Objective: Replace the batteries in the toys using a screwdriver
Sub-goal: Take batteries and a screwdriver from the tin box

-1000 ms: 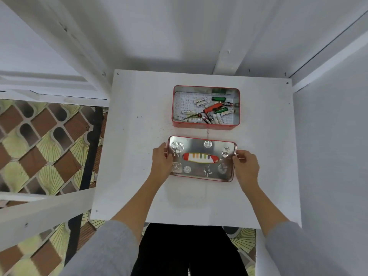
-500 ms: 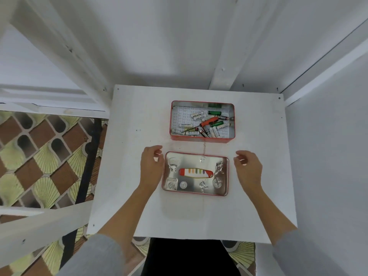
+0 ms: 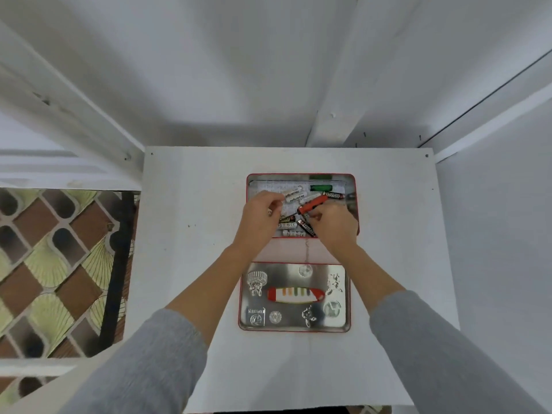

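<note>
An open red tin (image 3: 355, 186) sits at the middle of the white table (image 3: 185, 234). It holds several loose batteries (image 3: 294, 195), a green one (image 3: 321, 187) and an orange-handled screwdriver (image 3: 313, 202). Both my hands are inside it. My right hand (image 3: 336, 227) has its fingertips curled on the screwdriver's near end, above black batteries (image 3: 307, 228). My left hand (image 3: 261, 218) hovers with curled fingers beside a white battery; whether it holds anything is hidden. No toy is clearly visible.
The tin's lid (image 3: 286, 273) lies face down just in front of the tin, between my forearms, showing its silver embossed inside with a red-and-white striped shape (image 3: 295, 295). White walls enclose the table behind and right. Patterned floor (image 3: 59, 264) lies left, past the table's edge.
Both hands let go of the lid, which now rests on the table, and reached forward into the open tin. The camera also moved closer to the table.
</note>
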Demonstrator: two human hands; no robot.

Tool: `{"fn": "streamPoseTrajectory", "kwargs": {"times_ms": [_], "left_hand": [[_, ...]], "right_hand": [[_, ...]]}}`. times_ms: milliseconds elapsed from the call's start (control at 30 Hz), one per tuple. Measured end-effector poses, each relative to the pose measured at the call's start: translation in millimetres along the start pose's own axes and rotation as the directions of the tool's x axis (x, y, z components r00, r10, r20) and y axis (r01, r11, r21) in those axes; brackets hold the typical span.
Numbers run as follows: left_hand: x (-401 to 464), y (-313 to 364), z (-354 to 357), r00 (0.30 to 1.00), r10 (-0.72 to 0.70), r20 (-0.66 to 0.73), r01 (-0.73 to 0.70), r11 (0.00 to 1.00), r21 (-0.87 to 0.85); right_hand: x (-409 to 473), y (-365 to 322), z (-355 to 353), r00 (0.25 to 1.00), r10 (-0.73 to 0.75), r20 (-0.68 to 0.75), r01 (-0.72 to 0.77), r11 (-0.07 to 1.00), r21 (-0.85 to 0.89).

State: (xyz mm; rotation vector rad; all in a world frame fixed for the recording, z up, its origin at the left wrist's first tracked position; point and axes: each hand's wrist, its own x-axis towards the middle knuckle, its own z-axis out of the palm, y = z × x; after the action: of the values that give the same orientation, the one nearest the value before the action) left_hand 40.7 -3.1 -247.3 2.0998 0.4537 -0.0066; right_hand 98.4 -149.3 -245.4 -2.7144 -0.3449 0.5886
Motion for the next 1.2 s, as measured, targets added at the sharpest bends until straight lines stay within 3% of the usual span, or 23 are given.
{"fn": "streamPoseTrajectory", "kwargs": {"times_ms": [300, 567, 667, 733, 833, 900, 1033, 1067, 1200], "left_hand": [[29.1, -3.6, 10.9, 0.997, -0.049, 0.058, 0.043, 0.995, 0.09], [48.9, -10.0, 23.6, 0.998, -0.063, -0.004, 0.063, 0.984, 0.166], [48.9, -13.3, 28.4, 0.997, -0.073, -0.014, 0.075, 0.987, 0.145], [48.6, -15.1, 32.1, 0.996, -0.089, 0.01, 0.086, 0.988, 0.131], [48.5, -16.5, 35.9, 0.993, -0.102, 0.056, 0.091, 0.983, 0.161], [47.5, -15.8, 34.1, 0.988, -0.126, 0.094, 0.111, 0.983, 0.15], [35.5, -9.6, 16.2, 0.962, -0.235, 0.14, 0.243, 0.969, -0.041], [30.6, -6.3, 10.2, 0.954, -0.261, 0.15, 0.282, 0.95, -0.136], [14.2, 9.2, -13.9, 0.927, -0.331, 0.175, 0.374, 0.809, -0.453]], "right_hand": [[12.3, -2.4, 3.7, 0.999, 0.023, 0.043, -0.019, 0.996, -0.083], [9.2, 11.7, -2.0, 0.997, -0.047, 0.065, 0.052, 0.995, -0.087], [4.8, 17.7, -12.7, 0.998, -0.033, 0.061, 0.023, 0.986, 0.167], [-0.6, 21.0, -22.3, 0.997, 0.036, 0.071, -0.063, 0.902, 0.427], [-8.2, 19.1, -38.3, 0.99, 0.043, 0.132, -0.131, 0.59, 0.796], [-8.5, 16.5, -44.3, 0.982, -0.003, 0.189, -0.165, 0.47, 0.867], [2.4, 12.6, -39.7, 0.965, -0.004, 0.264, -0.238, 0.415, 0.878], [6.1, 11.3, -36.3, 0.967, 0.018, 0.253, -0.234, 0.446, 0.864], [25.3, 7.1, -18.1, 0.999, -0.024, 0.025, 0.005, 0.822, 0.57]]}}
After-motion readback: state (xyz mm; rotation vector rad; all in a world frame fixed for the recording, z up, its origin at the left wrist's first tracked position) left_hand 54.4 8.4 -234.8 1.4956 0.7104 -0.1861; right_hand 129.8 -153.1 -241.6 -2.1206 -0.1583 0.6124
